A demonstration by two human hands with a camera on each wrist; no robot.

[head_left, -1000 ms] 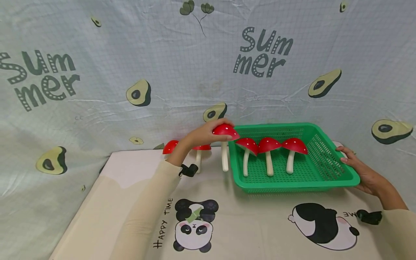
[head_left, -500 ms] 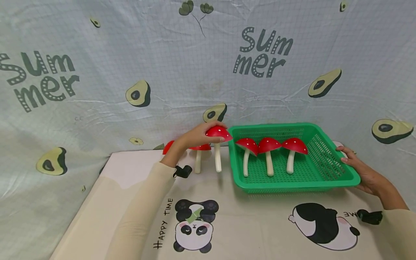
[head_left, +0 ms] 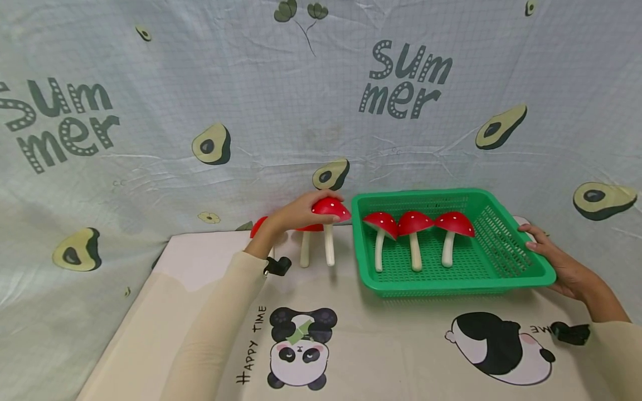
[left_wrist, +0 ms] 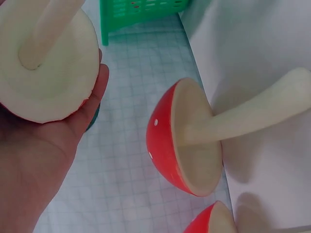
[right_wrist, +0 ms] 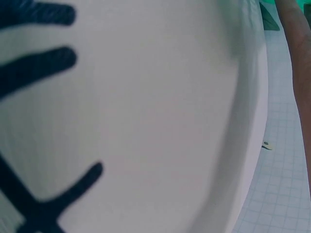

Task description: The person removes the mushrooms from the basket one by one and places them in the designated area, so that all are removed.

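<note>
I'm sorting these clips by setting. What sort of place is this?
Probably a staged tabletop set indoors: a printed avocado backdrop hung as a wall, a panda tablecloth, and toy mushrooms in a green basket.

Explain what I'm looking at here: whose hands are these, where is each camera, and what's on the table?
A person works with bare hands; no machine is involved. The wide picture comes from a head camera, the close-ups from cameras on each wrist. The left hand grips the red cap of a toy mushroom standing on the table, just left of a green basket. The left wrist view shows that cap's pale underside in the palm. Two more mushrooms stand behind the hand; three mushrooms stand upright inside the basket. The right hand holds the basket's right rim. The right wrist view shows only the blurred tablecloth.
</note>
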